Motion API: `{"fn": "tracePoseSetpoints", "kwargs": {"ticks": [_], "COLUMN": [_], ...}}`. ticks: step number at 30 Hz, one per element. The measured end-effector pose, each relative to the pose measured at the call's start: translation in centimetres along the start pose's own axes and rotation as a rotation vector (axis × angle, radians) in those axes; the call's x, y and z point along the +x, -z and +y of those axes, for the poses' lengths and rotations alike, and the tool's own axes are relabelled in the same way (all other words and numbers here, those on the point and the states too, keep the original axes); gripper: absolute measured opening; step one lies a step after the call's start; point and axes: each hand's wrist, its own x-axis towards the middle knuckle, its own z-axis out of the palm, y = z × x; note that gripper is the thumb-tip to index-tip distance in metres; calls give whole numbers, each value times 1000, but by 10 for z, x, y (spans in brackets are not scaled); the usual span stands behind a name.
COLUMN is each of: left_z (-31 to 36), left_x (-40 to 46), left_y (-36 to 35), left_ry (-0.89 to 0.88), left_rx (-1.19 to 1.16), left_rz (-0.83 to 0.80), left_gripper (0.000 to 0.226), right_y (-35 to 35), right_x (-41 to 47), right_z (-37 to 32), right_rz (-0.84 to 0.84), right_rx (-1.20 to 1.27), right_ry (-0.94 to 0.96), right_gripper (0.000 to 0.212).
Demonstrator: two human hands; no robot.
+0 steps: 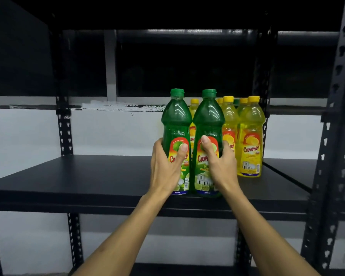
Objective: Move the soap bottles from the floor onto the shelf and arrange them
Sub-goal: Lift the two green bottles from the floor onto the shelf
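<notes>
You're facing a black metal shelf [88, 176] with slotted uprights, and its dark board is carrying every bottle in view. Behind it a pale wall [28, 132] is showing through the frame. Over on the right, a cluster of yellow bottles [250, 136] is standing upright in rows, running from the middle of the board toward the far edge, yellow caps on top. Right at the near edge, two green bottles are standing side by side and touching, just left of that yellow group. Your left hand [165, 166] is wrapping around the left green bottle [176, 120], thumb lying across the label. Your right hand [219, 160] is gripping the right green bottle [208, 120] the same way, thumb on the label, fingers curling round the far side beside the nearest yellow bottle. Both bottles are looking upright, bases at the board.
</notes>
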Motion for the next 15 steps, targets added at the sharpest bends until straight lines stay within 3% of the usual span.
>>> {"fn": "tracePoseSetpoints", "kwargs": {"ticks": [8,11,13,15], "left_z": [-4,2,8,17], "left_x": [2,2,0,3], "left_y": [1,9,13,17], "left_ry": [21,15,-20,-160], "left_rx": [20,82,178,290], "left_rz": [-52,-111,-110,-21], "left_gripper": [53,64,83,86], "right_y": [2,12,18,21], "right_x": [7,7,7,8], "right_z": [12,4,-2,-16], "right_rz": [-50,-142,-91,58], "right_rx": [11,-60,-181,-298], "right_ry": [6,-12,103,309], "right_gripper": [96,99,91,77]}}
